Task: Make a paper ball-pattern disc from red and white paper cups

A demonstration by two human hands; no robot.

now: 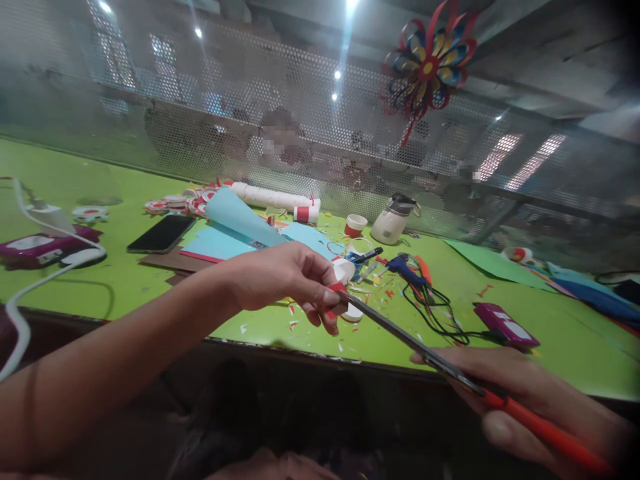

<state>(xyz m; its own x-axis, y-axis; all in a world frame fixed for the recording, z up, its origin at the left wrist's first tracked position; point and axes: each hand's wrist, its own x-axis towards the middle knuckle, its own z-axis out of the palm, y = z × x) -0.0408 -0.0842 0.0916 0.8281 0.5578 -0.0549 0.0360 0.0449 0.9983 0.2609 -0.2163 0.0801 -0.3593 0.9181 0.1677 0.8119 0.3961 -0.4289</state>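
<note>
My left hand is closed in a pinch on a small folded piece of red paper above the table's front edge. My right hand is closed around a pair of scissors with red handles, its fingers partly hidden by them. The scissor tips reach the red paper at my left fingertips; whether the blades are apart I cannot tell. Behind my left hand lie light blue paper sheets and a white round piece, partly covered by my fingers.
On the green table are a black phone, a white roll, a paper cup and a kettle. A blue glue gun with black cable, a purple power strip and paper scraps lie to the right.
</note>
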